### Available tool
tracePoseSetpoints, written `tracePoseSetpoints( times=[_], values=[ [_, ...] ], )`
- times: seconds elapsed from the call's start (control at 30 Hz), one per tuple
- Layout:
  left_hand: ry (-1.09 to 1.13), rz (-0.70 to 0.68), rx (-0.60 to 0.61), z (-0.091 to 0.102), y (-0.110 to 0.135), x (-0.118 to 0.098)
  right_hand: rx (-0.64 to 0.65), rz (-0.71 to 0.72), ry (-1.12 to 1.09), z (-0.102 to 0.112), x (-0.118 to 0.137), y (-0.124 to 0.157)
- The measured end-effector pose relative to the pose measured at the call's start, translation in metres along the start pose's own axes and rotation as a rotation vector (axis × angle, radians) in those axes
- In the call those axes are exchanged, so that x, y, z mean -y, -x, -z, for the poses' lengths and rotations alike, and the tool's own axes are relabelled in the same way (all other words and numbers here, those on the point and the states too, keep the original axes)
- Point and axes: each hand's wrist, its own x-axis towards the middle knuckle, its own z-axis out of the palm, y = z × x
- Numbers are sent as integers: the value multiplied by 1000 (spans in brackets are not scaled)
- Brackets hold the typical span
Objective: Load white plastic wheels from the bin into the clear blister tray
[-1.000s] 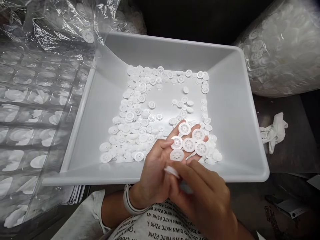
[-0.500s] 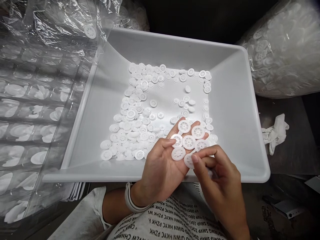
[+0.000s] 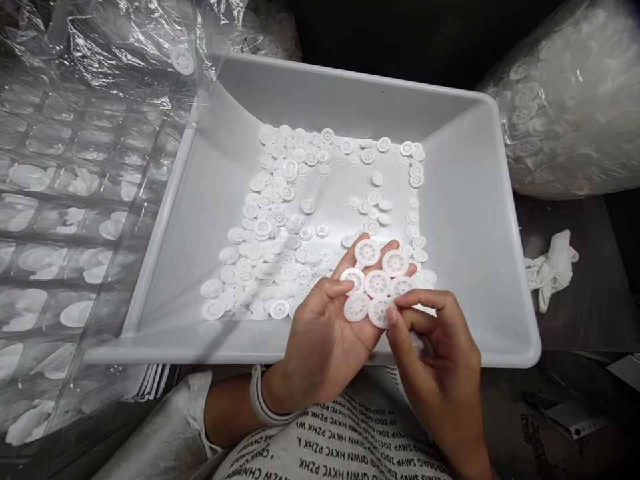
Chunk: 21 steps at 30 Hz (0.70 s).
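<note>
My left hand (image 3: 330, 327) lies palm up over the near edge of a white tray (image 3: 465, 220), with several small white spoked plastic discs (image 3: 377, 283) laid out on its fingers and the thumb resting on one. My right hand (image 3: 433, 360) is beside it, thumb and forefinger pinched on the white disc (image 3: 381, 312) at the near right of that set. Many more loose white discs (image 3: 280, 227) cover the tray floor beyond my hands.
Clear plastic blister sheets (image 3: 65, 200) with white parts lie stacked at the left, under crinkled clear film (image 3: 125, 47). A clear bag full of white discs (image 3: 570, 100) sits at the right. A crumpled white glove (image 3: 553, 267) lies on the dark table by the tray.
My right hand rose from below the left palm and brought one more disc onto the left fingers. The left hand stayed almost still.
</note>
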Motion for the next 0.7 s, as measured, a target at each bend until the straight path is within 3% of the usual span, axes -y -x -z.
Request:
tracePoseSetpoints(
  times=[0.2,0.4,0.53,0.7],
  values=[
    [-2,1,-18,0,0,0,-25,40,20,4,1,1],
    [-17,-20,-21,-1,1,0,-137,1,-71,14,-1,7],
    [-16,-24,-13,-1,0,0,-155,-131,-299,25,-10,7],
    [-15,-41,-20,1,-4,0,-126,-346,-743,35,-11,-11]
  ],
)
